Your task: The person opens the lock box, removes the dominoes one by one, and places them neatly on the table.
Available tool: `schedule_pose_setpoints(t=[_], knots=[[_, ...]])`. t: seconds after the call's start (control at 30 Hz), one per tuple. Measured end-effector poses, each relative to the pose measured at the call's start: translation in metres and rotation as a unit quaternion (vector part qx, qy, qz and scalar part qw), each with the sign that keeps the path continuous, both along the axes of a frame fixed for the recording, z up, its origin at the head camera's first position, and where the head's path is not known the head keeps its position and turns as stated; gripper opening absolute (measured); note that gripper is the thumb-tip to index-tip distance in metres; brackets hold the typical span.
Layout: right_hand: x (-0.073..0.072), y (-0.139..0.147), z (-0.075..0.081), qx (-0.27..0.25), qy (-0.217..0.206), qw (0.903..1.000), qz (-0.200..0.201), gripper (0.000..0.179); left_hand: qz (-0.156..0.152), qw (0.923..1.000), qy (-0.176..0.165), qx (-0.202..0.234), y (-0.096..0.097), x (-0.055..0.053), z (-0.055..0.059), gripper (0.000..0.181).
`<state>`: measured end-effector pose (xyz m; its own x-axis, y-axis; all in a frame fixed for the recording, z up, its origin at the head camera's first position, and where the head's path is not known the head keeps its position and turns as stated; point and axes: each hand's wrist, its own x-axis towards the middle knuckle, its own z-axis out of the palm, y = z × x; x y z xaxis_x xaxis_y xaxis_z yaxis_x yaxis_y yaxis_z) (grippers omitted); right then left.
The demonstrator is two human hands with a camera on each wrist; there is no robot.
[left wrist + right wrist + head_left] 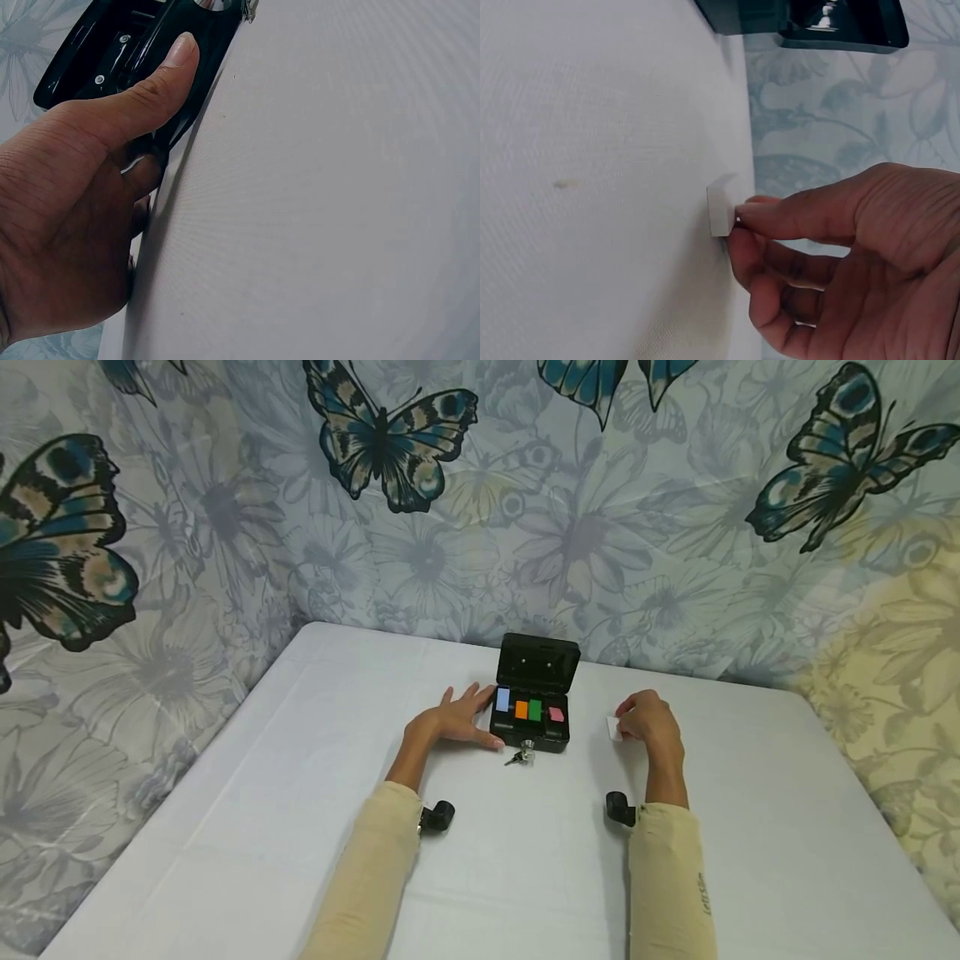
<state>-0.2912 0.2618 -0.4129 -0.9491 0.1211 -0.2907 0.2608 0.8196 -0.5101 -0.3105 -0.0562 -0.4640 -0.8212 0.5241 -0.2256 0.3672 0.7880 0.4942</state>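
A black lockable cash box [529, 746] stands with its lid [538, 662] raised. Inside are colored pieces: a light blue one [502, 699], an orange one [521, 710], a green one [535, 710] and a pink one [556, 714]. Keys [517, 759] hang at its front lock. Against the box's left side rests my left hand [453, 718], fingers spread and thumb [161, 90] laid along the front corner. To the right of the box, my right hand [651, 720] pinches a small white block [720, 212] between thumb and fingertips, at the tabletop.
A white cloth-covered table [510, 877] carries the box near its back edge. Behind it hangs a butterfly-patterned backdrop [427, 560]. Small black cameras sit at the left wrist [441, 816] and right wrist [619, 808].
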Motion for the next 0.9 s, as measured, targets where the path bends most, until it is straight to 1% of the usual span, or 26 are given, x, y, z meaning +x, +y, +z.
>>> schedule_pose_setpoints(t=[0.27,0.57,0.67,0.9], knots=[[-0.0008,-0.0005,-0.0007,0.005,0.008,0.9999,-0.008,0.024,0.0,1.0,0.001,-0.002,0.0001,-0.002,-0.0026,0.107],[-0.0017,-0.0003,-0.0022,0.007,0.016,0.9998,-0.008,0.024,0.0,1.0,0.002,0.001,0.0008,-0.0018,-0.0003,0.107],[-0.0016,-0.0002,-0.0026,0.008,0.012,0.9998,-0.011,0.024,-0.002,1.0,0.002,0.002,0.0008,-0.0019,-0.0007,0.107],[0.0008,0.0006,-0.0002,0.009,0.01,0.9999,-0.003,0.021,-0.002,1.0,0.0,-0.003,0.0011,-0.0011,-0.0027,0.107]])
